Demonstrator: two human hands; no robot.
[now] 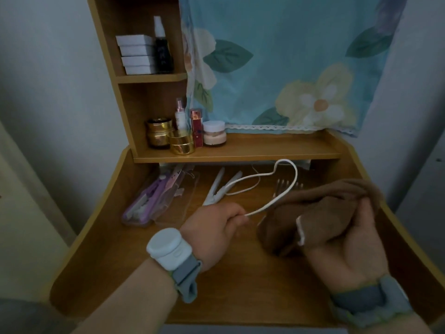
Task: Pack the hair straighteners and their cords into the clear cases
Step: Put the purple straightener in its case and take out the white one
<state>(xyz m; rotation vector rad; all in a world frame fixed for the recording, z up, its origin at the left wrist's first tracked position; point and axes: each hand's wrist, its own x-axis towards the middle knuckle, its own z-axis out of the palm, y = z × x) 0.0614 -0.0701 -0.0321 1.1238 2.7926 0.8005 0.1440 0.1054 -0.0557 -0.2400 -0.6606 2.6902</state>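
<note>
A white hair straightener [222,187] lies on the wooden desk [240,285], its arms splayed toward the back. Its white cord [292,175] loops up under the shelf and comes down into my left hand [212,226], which grips the cord's end. My right hand [344,239] holds a bunched brown cloth [310,213], and a short stretch of the cord shows against the cloth. At the left, a purple straightener [150,196] lies inside a clear case [142,213]. A second clear case [179,206] lies open beside it, next to the white straightener.
A low shelf [265,150] above the desk carries gold jars [168,136], a white-lidded jar and small bottles. Higher cubbies hold white boxes [137,54] and a dark spray bottle. A metal fork [280,186] lies behind the cloth. A floral curtain [289,63] hangs behind.
</note>
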